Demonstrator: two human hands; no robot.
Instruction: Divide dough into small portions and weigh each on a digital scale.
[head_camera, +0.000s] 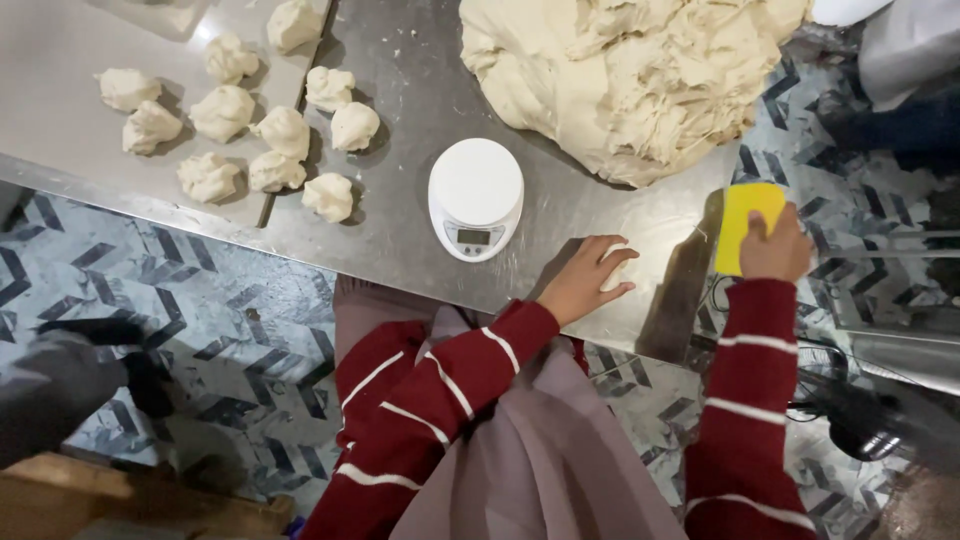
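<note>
The left hand (585, 283) rests palm-down on the stainless steel tabletop (400, 80), its fingers curled loosely over a small piece of dough (617, 272) that shows pale under the fingertips; the grip is a light cupping hold, not a full clench, and most of the piece is hidden beneath the hand. The right hand (775, 245) is closed on a yellow dough scraper (745, 215), thumb across its face, the blade held roughly upright with its long axis running away from the person, at the right end of the tabletop's near edge. The large dough mass (625, 80) lies beyond both hands, up and slightly left of the scraper, and is nearer to the right hand than to the left; the scraper's upper edge points toward its lower right flank without touching it. The white digital kitchen scale (475, 197) stands to the left of the left hand, near but apart from it, platform bare, and the left hand is clearly the nearer of the two to it. Farther left, a group of portioned dough balls (285, 130) lies spread across two adjoining steel surfaces, well apart from either hand. The small piece therefore sits between scale and scraper, just beside the near edge, with the scale directly on its left.
</note>
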